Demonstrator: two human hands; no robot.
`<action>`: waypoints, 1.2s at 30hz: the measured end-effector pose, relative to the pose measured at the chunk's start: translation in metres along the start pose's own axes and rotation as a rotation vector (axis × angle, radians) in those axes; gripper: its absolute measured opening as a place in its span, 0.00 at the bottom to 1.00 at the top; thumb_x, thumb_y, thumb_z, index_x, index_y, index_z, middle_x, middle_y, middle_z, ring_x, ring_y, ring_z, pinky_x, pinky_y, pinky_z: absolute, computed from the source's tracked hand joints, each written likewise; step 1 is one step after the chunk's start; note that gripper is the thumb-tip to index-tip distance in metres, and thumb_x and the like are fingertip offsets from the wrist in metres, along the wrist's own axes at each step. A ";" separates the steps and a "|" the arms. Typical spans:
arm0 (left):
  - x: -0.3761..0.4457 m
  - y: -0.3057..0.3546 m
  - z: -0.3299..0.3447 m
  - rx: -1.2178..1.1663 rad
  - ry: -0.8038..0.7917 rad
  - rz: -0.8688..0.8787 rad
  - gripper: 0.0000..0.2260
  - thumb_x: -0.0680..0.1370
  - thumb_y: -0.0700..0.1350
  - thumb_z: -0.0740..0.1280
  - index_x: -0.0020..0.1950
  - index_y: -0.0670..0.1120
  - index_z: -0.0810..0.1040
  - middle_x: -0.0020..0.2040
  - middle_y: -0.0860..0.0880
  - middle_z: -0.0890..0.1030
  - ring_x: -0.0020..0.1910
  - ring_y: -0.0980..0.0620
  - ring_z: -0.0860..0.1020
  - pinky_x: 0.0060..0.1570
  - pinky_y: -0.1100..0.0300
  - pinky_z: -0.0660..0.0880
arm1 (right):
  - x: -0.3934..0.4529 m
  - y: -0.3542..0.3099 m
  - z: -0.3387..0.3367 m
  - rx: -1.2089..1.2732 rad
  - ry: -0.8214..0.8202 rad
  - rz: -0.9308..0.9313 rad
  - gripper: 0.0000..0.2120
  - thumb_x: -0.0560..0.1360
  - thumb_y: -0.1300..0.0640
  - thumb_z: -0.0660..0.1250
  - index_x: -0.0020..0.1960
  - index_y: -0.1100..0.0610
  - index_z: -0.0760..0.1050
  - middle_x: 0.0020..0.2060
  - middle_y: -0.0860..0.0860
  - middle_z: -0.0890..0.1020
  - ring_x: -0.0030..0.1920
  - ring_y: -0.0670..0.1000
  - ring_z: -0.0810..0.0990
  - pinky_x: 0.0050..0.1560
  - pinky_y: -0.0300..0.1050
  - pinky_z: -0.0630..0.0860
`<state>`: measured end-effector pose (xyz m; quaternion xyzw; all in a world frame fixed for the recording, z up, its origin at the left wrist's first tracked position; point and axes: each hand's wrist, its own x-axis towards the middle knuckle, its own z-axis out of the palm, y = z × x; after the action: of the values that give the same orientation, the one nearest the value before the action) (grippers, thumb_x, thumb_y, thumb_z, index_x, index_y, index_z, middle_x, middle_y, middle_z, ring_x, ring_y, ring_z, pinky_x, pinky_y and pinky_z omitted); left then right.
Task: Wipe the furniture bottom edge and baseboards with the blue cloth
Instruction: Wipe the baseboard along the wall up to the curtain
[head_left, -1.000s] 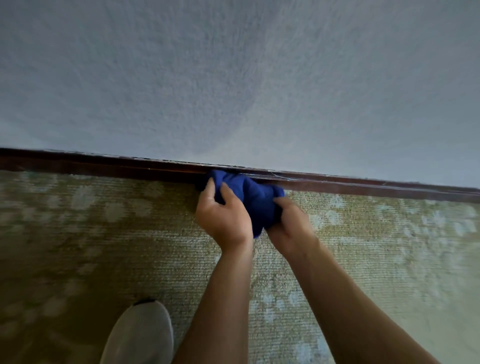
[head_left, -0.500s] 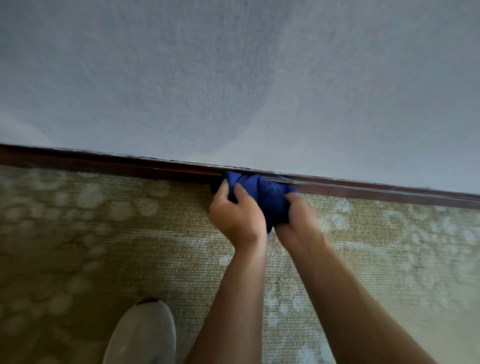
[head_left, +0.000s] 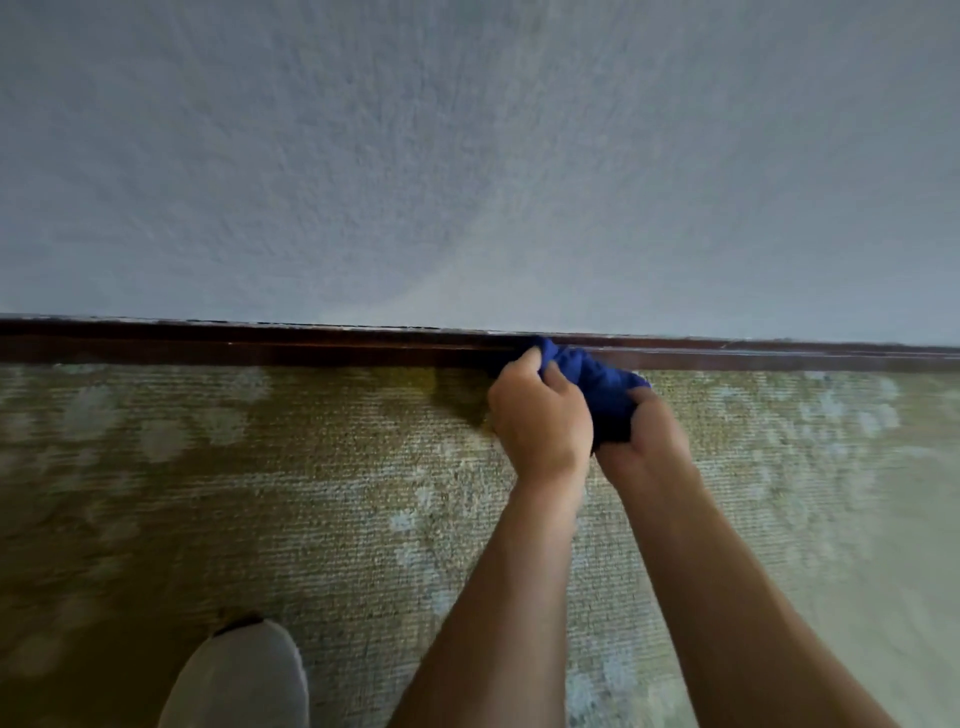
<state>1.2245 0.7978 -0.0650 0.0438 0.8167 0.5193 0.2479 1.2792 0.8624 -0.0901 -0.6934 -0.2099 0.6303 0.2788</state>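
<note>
Both hands holding blue cloth (head_left: 597, 379) against baseboard (head_left: 260, 347).
Left hand (head_left: 540, 421) and right hand (head_left: 647, 441) grip the bunched cloth with curled fingers; its far edge touches the dark baseboard, right of centre, above patterned carpet (head_left: 311, 493).

Both forearms are bare to the lower edge of the frame, with no sleeves, and the left hand (head_left: 540, 426) and right hand (head_left: 647, 447) are bare. At the lower left sits a pale grey shoe (head_left: 239, 675), possibly a slipper, its opening dark-rimmed.
</note>
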 end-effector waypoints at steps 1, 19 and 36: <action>0.000 -0.001 -0.003 -0.012 0.066 -0.009 0.11 0.79 0.41 0.61 0.55 0.40 0.81 0.50 0.43 0.83 0.50 0.44 0.80 0.49 0.59 0.73 | -0.003 -0.001 0.003 -0.008 -0.041 -0.026 0.16 0.75 0.62 0.61 0.61 0.63 0.73 0.58 0.62 0.80 0.53 0.62 0.81 0.44 0.53 0.81; 0.018 -0.027 -0.032 -0.129 0.087 -0.240 0.13 0.79 0.42 0.63 0.61 0.43 0.80 0.56 0.45 0.82 0.56 0.45 0.79 0.55 0.56 0.74 | -0.023 0.029 0.040 -0.046 -0.098 0.050 0.07 0.79 0.63 0.58 0.51 0.60 0.74 0.46 0.57 0.81 0.45 0.56 0.81 0.45 0.53 0.80; -0.008 -0.038 0.035 -0.405 0.424 -0.537 0.14 0.76 0.47 0.68 0.61 0.44 0.75 0.51 0.48 0.77 0.48 0.46 0.78 0.52 0.53 0.76 | 0.004 0.024 -0.006 -0.193 -0.228 -0.050 0.08 0.77 0.62 0.59 0.50 0.57 0.76 0.46 0.58 0.80 0.46 0.56 0.79 0.51 0.54 0.78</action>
<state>1.2541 0.8068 -0.1067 -0.3291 0.7133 0.5840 0.2045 1.2843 0.8462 -0.1085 -0.6354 -0.3171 0.6748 0.2007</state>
